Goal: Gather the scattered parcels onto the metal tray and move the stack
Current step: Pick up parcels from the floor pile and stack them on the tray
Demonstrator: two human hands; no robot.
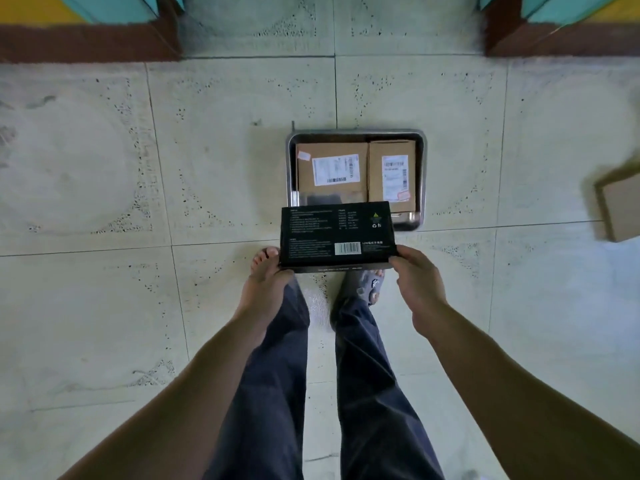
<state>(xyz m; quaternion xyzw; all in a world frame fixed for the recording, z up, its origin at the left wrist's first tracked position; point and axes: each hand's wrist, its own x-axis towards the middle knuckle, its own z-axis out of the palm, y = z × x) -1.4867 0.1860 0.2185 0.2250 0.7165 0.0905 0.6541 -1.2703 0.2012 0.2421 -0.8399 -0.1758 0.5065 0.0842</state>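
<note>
A flat black box (337,233) with white print and a barcode hangs level over the near edge of the metal tray (421,174). My left hand (268,284) grips its near left corner and my right hand (417,271) grips its near right corner. The tray sits on the tiled floor and holds two brown cardboard parcels side by side, a wider one (330,169) on the left and a narrower one (392,174) on the right, both with white labels. The black box hides the tray's near left part.
Another brown cardboard parcel (620,209) lies on the floor at the far right edge. My legs in dark trousers and my feet (370,284) stand just short of the tray. Dark red and teal walls (86,39) flank a passage beyond the tray.
</note>
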